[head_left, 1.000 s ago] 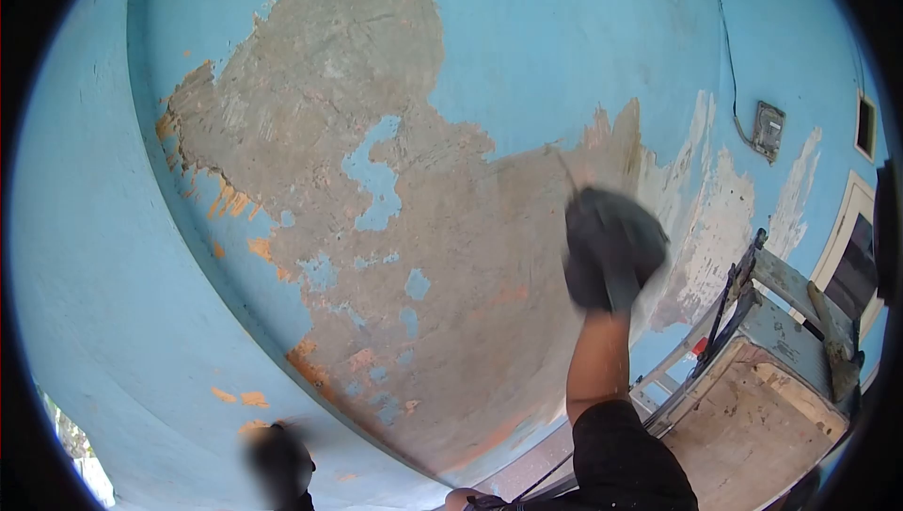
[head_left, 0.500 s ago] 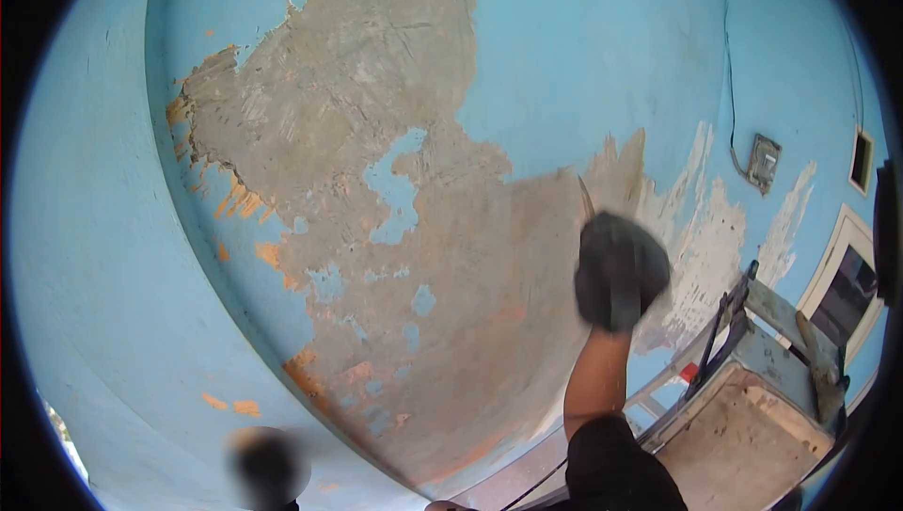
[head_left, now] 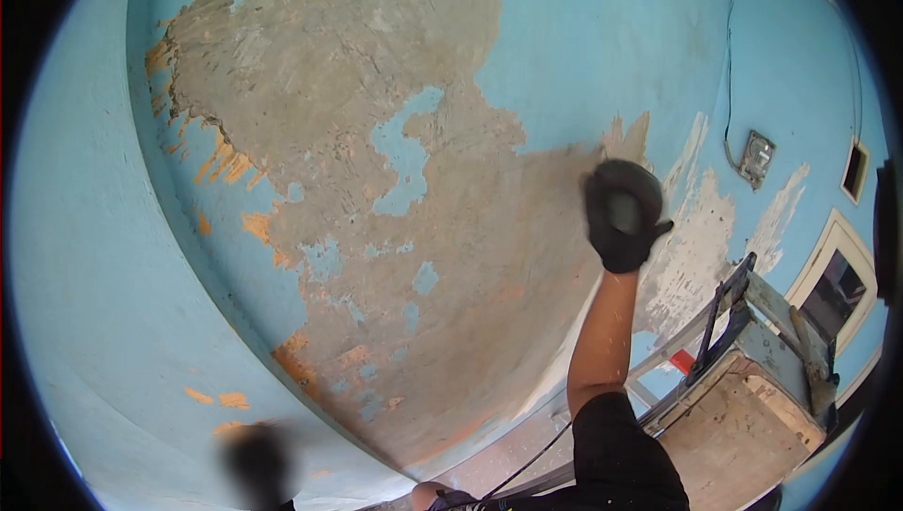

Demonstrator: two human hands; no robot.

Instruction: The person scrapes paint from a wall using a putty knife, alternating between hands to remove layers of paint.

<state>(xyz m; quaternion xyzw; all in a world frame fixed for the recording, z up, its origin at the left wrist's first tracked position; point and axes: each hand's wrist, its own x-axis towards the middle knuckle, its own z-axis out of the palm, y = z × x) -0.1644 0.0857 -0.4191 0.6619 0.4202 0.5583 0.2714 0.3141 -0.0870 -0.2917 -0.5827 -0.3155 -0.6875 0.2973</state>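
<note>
My right hand (head_left: 623, 215), in a black glove, is raised against the wall at the lower edge of the blue paint. Its fingers are closed and blurred by motion; the thin scraper blade that stuck up from it a moment earlier is hidden now. Around it the wall (head_left: 499, 219) shows bare grey-brown plaster, with jagged blue paint (head_left: 602, 50) above. Pale specks hang in front of the forearm. At the lower left, a smeared dark shape (head_left: 256, 466) stands before the wall, possibly my left hand; its fingers cannot be made out.
A ladder (head_left: 743, 323) with a stained board (head_left: 738, 417) stands at the lower right. An electrical box (head_left: 755, 159) with a wire hangs on the right wall, near a framed window (head_left: 837, 290). A blue pillar (head_left: 85, 229) rises at the left. A dark cable (head_left: 527, 464) runs below.
My right hand has moved up the wall, and the blade no longer shows above it. The view has shifted slightly. The dark shape at lower left stays about where it was.
</note>
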